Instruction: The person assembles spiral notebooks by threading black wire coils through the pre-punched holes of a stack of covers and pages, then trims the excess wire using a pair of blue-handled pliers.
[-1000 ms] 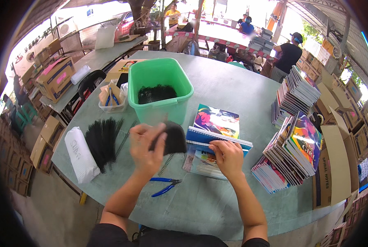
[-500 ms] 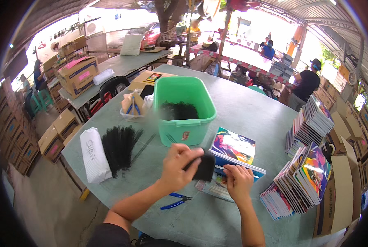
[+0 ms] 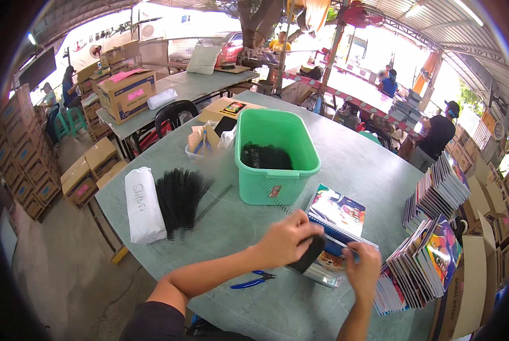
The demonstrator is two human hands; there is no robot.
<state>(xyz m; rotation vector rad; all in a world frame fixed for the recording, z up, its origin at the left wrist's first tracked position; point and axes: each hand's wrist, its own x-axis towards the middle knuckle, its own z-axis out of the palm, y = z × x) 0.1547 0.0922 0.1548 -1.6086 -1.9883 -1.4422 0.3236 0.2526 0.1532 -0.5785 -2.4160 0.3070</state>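
Note:
Over the table's near middle, my left hand [image 3: 288, 241] is closed, and a thin black spiral coil [image 3: 276, 197] sticks up from its fingertips. A dark, round-ended flat piece [image 3: 310, 257] shows under those fingers; how it is held is hidden. My right hand [image 3: 363, 268] is closed at the right end of a notebook's edge [image 3: 342, 234], fingers bent against it. Another colourful notebook [image 3: 338, 208] lies flat just behind. Blue-handled pliers [image 3: 253, 279] rest on the table left of the notebooks.
A green tub [image 3: 274, 187] holds black coils. To its left are loose black coils [image 3: 178, 199], a white wrapped bundle [image 3: 143, 204] and a small plastic container [image 3: 200, 150]. Notebook stacks [image 3: 422, 264] and an open carton [image 3: 473, 290] line the right side. People stand farther back.
The view has shifted, so the table's things appear farther right or lower. My left hand is at the notebook's edge with a coil now plainly visible; my right hand is nearer the edge's right end.

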